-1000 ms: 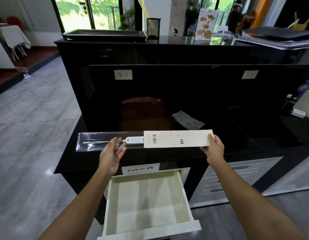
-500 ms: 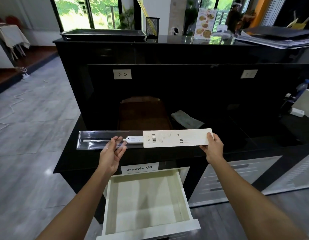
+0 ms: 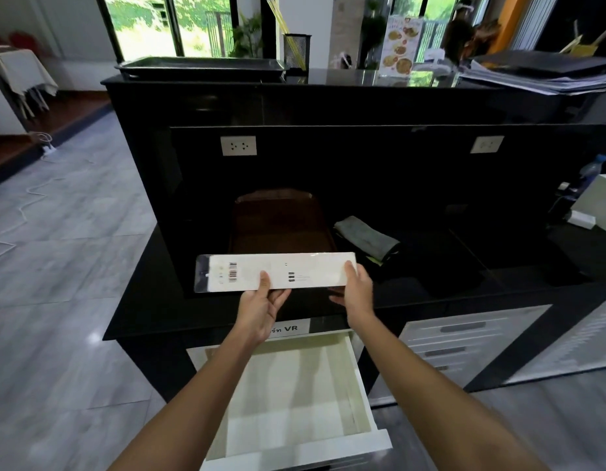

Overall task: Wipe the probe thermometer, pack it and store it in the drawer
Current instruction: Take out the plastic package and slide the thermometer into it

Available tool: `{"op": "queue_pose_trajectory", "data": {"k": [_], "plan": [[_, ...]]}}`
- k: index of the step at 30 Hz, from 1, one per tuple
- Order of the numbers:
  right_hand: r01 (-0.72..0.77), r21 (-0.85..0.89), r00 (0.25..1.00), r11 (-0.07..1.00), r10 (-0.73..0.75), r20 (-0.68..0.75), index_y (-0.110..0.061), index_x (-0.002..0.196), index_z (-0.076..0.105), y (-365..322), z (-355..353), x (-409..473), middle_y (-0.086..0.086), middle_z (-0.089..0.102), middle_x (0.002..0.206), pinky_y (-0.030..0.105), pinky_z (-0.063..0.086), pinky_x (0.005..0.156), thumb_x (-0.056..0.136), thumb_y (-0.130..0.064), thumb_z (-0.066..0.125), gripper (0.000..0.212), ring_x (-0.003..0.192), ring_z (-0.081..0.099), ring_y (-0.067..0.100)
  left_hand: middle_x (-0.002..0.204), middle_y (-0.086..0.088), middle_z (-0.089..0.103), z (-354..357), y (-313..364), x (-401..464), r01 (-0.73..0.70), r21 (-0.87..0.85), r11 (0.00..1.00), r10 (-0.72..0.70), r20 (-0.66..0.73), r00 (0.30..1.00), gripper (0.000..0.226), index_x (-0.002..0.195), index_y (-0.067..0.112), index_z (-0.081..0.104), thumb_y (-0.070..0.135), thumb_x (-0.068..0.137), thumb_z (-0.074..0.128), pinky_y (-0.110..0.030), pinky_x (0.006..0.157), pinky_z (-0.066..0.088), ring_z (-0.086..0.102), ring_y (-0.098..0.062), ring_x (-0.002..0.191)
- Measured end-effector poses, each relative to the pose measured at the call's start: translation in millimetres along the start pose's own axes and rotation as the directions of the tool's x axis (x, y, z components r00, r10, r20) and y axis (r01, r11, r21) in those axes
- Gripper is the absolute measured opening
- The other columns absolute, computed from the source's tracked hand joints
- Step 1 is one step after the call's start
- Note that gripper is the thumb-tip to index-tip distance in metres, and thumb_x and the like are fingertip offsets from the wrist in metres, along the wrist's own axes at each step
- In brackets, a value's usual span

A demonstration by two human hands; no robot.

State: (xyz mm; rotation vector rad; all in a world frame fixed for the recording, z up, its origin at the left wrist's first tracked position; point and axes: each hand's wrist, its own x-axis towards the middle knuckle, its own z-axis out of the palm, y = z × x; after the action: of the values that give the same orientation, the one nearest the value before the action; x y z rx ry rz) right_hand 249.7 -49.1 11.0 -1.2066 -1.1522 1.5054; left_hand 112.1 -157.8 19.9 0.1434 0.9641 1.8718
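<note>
I hold a long white thermometer package (image 3: 294, 270) level above the black counter, its barcode side facing me. The clear plastic tray is slid into the card sleeve, and only a short strip of it shows at the left end. The thermometer itself is hidden inside. My left hand (image 3: 262, 307) grips the package's lower edge near the middle. My right hand (image 3: 357, 294) holds its right end. Below my hands a white drawer (image 3: 364, 406) stands pulled out, with nothing in it.
A folded grey cloth (image 3: 366, 236) lies on the black counter (image 3: 152, 300) behind the package, beside a brown tray (image 3: 277, 215). White drawer units (image 3: 461, 345) stand to the right. A raised black ledge carries a metal tray (image 3: 199, 67) and stacked papers (image 3: 539, 76).
The clear tray with the thermometer has slid right into the card sleeve. My left hand moved right along it to the package's middle.
</note>
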Motion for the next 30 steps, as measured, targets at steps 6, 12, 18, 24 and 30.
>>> {"op": "queue_pose_trajectory", "data": {"k": [6,12,18,24,30], "plan": [[-0.047,0.008,0.989,0.999,0.045,0.139,-0.025,0.121,0.052,-1,12,-12,0.003,0.068,0.106,0.026,0.053,0.053,0.1,-0.029,0.046,0.022,0.082,0.07,0.02,0.109,-0.005,0.068,-2,1,2,-0.009,0.0,1.0,0.009,-0.002,1.0,0.026,0.122,0.023,0.047,0.02,0.097,0.046,-0.033,0.073,0.059,0.068,-0.021,0.095],[-0.08,0.081,0.964,0.993,0.056,0.258,-0.03,0.107,0.061,-14,-18,4,0.001,0.071,0.103,0.023,0.053,0.054,0.098,-0.021,0.054,0.015,0.085,0.069,0.017,0.134,-0.013,0.054,-30,26,10,-0.051,-0.104,0.993,0.042,-0.087,0.995,0.056,0.136,0.017,0.042,0.052,0.092,0.043,-0.046,0.084,0.052,0.05,-0.032,0.125],[-0.074,0.183,0.955,0.98,0.017,0.295,-0.021,0.11,0.063,-25,-45,23,0.003,0.064,0.112,0.029,0.056,0.07,0.098,-0.01,0.05,0.021,0.103,0.063,0.015,0.134,-0.03,0.046,-66,58,8,0.237,-0.252,0.938,-0.235,0.039,0.971,0.081,0.135,0.005,0.038,0.069,0.085,0.039,-0.056,0.102,0.039,0.042,-0.047,0.127],[-0.183,0.434,0.942,0.882,0.03,0.335,-0.003,0.115,0.064,-24,-48,24,0.011,0.06,0.119,0.041,0.053,0.091,0.095,-0.009,0.05,0.025,0.114,0.058,0.03,0.144,-0.032,0.033,-58,58,2,0.185,-0.109,0.977,-0.186,0.002,0.983,0.05,0.143,0.001,0.031,-0.001,0.094,0.029,-0.052,0.097,0.039,0.049,-0.043,0.116],[-0.235,0.594,0.95,0.769,0.052,0.309,-0.015,0.129,0.058,-18,-45,20,0.016,0.065,0.12,0.037,0.057,0.086,0.099,-0.021,0.04,0.036,0.107,0.066,0.029,0.131,-0.023,0.054,-56,53,2,0.114,-0.05,0.992,-0.112,0.029,0.993,0.031,0.121,0.005,0.055,0.004,0.1,0.031,-0.041,0.086,0.055,0.06,-0.031,0.11]]}}
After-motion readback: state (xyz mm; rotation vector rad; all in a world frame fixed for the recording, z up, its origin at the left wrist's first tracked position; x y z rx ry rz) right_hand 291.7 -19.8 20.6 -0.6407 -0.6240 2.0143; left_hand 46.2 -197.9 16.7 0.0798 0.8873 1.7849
